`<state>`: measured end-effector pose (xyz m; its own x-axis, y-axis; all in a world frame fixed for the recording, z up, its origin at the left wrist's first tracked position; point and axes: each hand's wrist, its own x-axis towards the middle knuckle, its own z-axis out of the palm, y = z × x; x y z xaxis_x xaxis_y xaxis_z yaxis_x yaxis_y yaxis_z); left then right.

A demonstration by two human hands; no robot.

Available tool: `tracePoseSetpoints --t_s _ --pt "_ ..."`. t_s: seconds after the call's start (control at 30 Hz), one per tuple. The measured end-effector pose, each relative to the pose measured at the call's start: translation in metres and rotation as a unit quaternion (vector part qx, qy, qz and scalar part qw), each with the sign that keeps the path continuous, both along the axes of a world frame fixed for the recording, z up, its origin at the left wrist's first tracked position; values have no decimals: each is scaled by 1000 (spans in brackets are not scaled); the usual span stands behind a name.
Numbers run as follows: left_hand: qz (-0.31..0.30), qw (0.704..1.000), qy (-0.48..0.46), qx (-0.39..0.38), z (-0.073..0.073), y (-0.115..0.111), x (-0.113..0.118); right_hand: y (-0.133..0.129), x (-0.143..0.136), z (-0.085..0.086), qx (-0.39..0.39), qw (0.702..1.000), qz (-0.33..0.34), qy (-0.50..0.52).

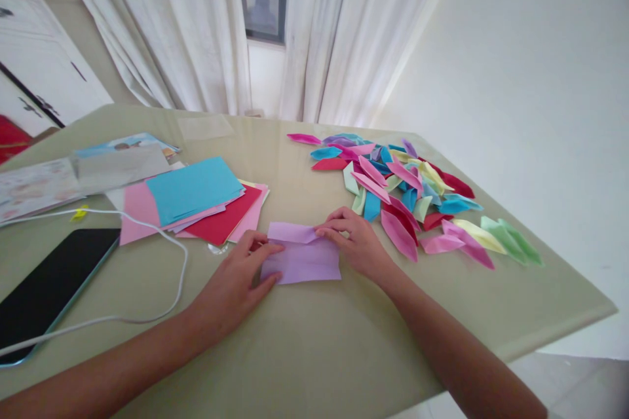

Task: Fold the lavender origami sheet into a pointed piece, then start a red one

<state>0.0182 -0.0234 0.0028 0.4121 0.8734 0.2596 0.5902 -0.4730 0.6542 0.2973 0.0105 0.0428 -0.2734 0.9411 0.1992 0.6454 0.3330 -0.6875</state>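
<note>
A sheet of light purple paper lies on the table in front of me, its far edge folded over toward me in a strip. At the sheet's left side, my left hand holds it, with index finger and thumb resting on the paper and the other fingers curled. My right hand pinches the right end of the folded strip between thumb and fingers. Beyond and to the right is a pile of folded paper pieces in pink, red, blue, green and yellow, pointed at their ends.
Left of the sheet lie stacked coloured papers, blue on top, with red and pink beneath. Printed sheets sit farther left. A black-screened phone and a looping white cable occupy the near left. The table edge runs along the right.
</note>
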Motion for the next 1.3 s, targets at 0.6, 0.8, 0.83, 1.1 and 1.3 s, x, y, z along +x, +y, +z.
tracePoseSetpoints --t_s 0.6,0.8,0.83,1.1,1.3 --pt "-201 924 235 225 5 -7 10 -27 15 -2 72 976 193 -72" --pt "-172 928 226 239 4 -2 5 -31 14 8 38 947 287 -138" --pt "-163 933 220 232 4 -2 5 -31 14 6 49 945 291 -139" --pt "-180 937 193 227 7 -9 15 -33 7 -4 37 967 234 -92" --pt "-186 945 183 198 6 -18 10 -27 17 -2 -14 968 245 -46"
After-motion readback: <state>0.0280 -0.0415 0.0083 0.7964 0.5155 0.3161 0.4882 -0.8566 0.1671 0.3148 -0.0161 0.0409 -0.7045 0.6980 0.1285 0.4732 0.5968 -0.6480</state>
